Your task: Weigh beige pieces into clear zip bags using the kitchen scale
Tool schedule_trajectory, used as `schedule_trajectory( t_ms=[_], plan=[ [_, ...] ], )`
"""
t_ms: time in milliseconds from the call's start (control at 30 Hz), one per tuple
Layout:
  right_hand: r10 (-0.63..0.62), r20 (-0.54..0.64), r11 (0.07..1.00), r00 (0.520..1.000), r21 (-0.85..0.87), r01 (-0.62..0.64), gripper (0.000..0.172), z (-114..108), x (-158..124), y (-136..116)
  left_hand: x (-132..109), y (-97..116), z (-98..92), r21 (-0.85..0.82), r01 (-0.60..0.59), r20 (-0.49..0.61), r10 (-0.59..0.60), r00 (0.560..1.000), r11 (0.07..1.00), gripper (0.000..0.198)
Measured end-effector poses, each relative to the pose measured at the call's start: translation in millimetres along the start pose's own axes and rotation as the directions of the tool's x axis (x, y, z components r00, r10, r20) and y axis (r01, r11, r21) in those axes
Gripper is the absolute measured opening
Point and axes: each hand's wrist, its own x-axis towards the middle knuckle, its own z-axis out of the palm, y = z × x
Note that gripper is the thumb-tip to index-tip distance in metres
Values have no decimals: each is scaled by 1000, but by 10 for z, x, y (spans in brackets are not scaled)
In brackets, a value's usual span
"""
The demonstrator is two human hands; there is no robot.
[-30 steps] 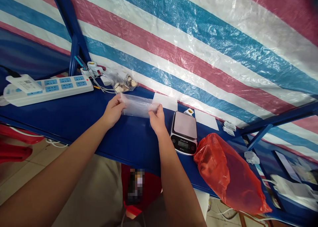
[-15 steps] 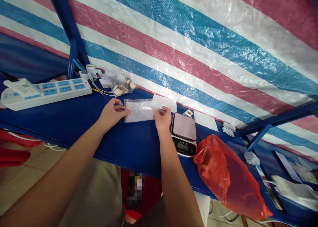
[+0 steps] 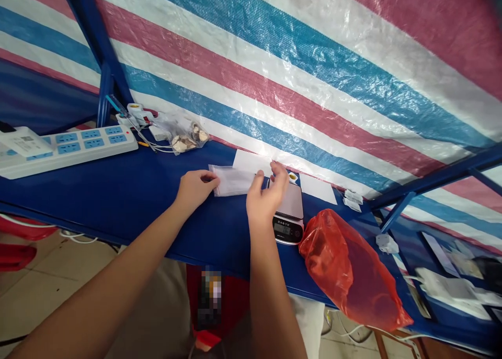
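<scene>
**Clear bag held flat at both ends beside the scale**

The clear bag (image 3: 233, 181) was seen lying flat on the blue table (image 3: 129, 191), just left of the scale (image 3: 289, 217) and partly over a white paper slip (image 3: 251, 161). Its left end was held by the left hand (image 3: 195, 187), whose fingers were curled in, with thumb and forefinger closed on the corner. The right hand (image 3: 264, 194) was raised at the bag's right end and half open, thumb and forefinger parted. Whether the film was touched by them could not be told, since that end was hidden behind the thumb.

For the handling to be done well, it was judged that the left corner should be kept pinned, so that the thin film would not slide on the smooth tabletop. The right-hand edge would best be taken by the fingertips alone, one layer at a time, as such film was likely to cling to itself. Care was also thought needed that the scale's platform not be knocked, and that the red bag (image 3: 349, 270) to the right be left undisturbed.
</scene>
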Motion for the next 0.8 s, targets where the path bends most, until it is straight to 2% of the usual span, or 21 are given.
schedule_trajectory(
  t_ms=[100,167,267,367,433,567,800],
  plan=[
    [-142,-119,990,983,-44,137,19,-448,-207,-144,-48,109,129,25,-37,-32,38,999,999,23],
    [-145,-194,989,970,-61,136,16,-809,-402,-141,-68,156,173,38,-61,-35,62,997,997,24],
    [19,-262,1000,965,-4,-21,16,-1346,-731,-26,-99,206,201,67,-105,-15,107,994,992,25],
    [188,-231,980,955,-24,-199,17,-1782,-1041,113,-140,253,210,108,-146,30,143,989,983,25],
    [232,-215,965,949,-74,-252,18,-1993,-1202,178,-168,281,210,135,-170,67,162,985,976,25],
    [264,-212,941,941,-159,-299,23,-2224,-1382,246,-202,304,186,187,-194,115,175,978,963,28],
    [278,-71,919,958,-270,-287,26,-2281,-1432,350,-186,232,106,235,-178,74,165,984,956,29]
  ],
)
